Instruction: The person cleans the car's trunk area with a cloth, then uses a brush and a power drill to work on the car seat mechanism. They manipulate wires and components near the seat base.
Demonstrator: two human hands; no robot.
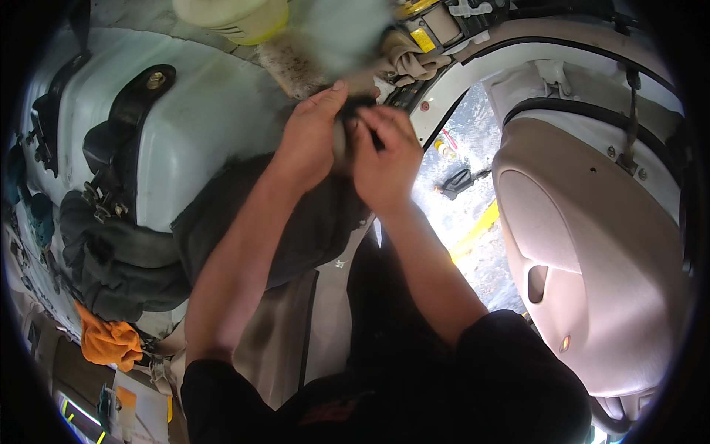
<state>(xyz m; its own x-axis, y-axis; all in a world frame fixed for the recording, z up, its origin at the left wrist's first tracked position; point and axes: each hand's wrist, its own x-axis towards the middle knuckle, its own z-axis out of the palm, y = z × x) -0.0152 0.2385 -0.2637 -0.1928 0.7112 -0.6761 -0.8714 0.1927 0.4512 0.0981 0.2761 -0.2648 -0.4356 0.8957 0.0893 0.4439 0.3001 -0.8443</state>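
My left hand (312,137) and my right hand (383,155) are raised close together at the centre, fingers curled around a small dark, motion-blurred object (355,107) that I cannot make out. A pale bristly piece (292,70), perhaps a brush, lies just beyond my left hand. Crumpled dark grey fabric (222,229) spreads beneath my forearms over the bare pale metal floor (192,111) of a vehicle. Black metal brackets with bolts (155,78) are fixed to that floor on the left.
A pale bucket (229,15), beige gloves (414,63) and a black-and-silver device (440,26) sit at the top. An orange cloth (107,337) hangs lower left. An open beige door (592,244) is at right, with tools (458,181) on the bright ground outside the opening.
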